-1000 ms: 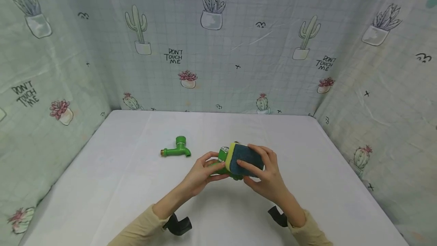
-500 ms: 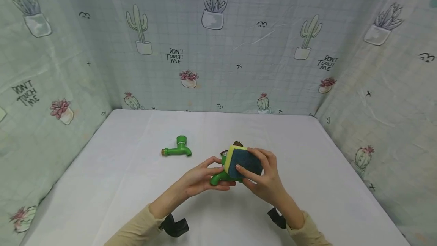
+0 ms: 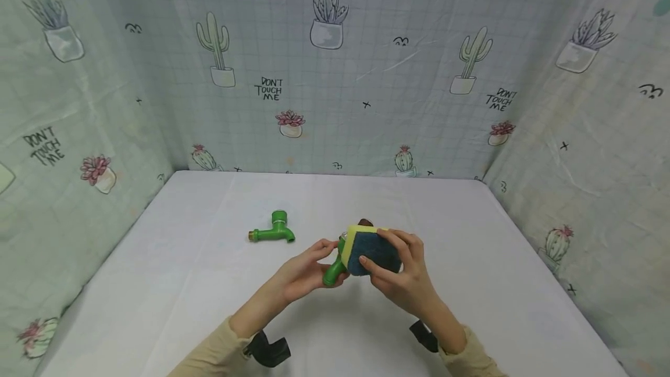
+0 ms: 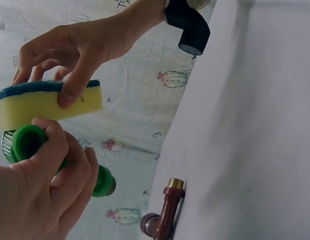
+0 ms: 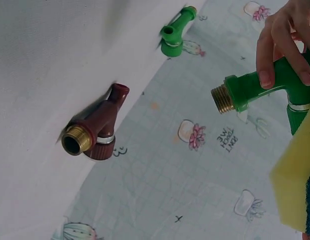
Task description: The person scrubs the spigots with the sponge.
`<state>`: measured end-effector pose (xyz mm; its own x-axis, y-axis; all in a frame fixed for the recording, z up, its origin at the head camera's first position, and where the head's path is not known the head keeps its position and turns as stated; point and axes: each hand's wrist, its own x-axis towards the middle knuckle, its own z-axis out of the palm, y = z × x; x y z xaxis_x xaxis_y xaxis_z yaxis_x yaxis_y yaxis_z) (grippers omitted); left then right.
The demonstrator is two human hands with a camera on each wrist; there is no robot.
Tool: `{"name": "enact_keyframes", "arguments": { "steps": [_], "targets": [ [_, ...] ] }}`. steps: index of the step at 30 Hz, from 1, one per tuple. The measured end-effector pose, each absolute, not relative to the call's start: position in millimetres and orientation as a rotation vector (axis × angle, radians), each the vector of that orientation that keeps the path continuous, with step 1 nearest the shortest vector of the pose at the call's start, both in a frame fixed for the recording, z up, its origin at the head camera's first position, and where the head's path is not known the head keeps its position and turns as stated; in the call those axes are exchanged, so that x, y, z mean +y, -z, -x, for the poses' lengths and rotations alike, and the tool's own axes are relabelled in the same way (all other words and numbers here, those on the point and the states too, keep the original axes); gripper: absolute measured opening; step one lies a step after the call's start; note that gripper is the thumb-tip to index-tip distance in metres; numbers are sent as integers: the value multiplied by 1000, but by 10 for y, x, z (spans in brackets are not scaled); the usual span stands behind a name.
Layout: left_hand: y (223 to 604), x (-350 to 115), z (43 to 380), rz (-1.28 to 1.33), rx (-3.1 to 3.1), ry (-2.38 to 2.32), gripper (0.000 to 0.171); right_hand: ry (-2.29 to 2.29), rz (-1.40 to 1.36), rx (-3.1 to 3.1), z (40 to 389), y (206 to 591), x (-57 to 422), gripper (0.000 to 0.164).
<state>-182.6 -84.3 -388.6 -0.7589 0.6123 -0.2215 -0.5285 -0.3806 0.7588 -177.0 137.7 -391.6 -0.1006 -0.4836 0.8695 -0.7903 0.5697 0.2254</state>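
Note:
My left hand point(image 3: 307, 275) grips a green plastic tap point(image 3: 332, 273), with its spout angled down to the lower left. In the right wrist view, the fingers wrap the body of that tap point(image 5: 250, 91), leaving its brass threaded end bare. My right hand point(image 3: 410, 278) pinches a sponge point(image 3: 374, 253) with a yellow foam side and a dark blue scouring side. The yellow side point(image 4: 39, 107) faces the tap, close to its knob and spout. Whether sponge and tap touch is hard to tell. In the head view the sponge hides much of the tap.
A second green tap point(image 3: 272, 231) lies on the white table point(image 3: 209, 284), left of the hands. Behind the sponge lies a brown tap point(image 5: 99, 122) with a brass thread. Cactus-print cloth point(image 3: 335, 86) hangs around the table. Black wrist mounts point(image 3: 269, 351) sit under both forearms.
The held tap has been turned, so its spout now shows at the lower left. Both hands have shifted slightly toward the body, the sponge staying against or near the tap.

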Motion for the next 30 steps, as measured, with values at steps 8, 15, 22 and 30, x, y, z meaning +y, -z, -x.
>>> {"name": "enact_keyframes", "arguments": {
  "steps": [8, 15, 22, 30],
  "targets": [
    [3880, -863, 1814, -125, 897, -2113, 15, -415, -1048, -1756, 1772, 3955, 1453, 19],
    [3876, -888, 1797, -126, 681, -2052, 23, -438, -1058, -1709, 1806, 4010, 1486, 17],
    [3900, -852, 1805, -144, 926, -2096, 25, -453, -1064, -1712, 1805, 4033, 1468, 17],
    [3894, -786, 1798, -84, 1299, -2217, 55, -434, -1030, -1675, 1783, 3958, 1379, 16]
  ]
}}
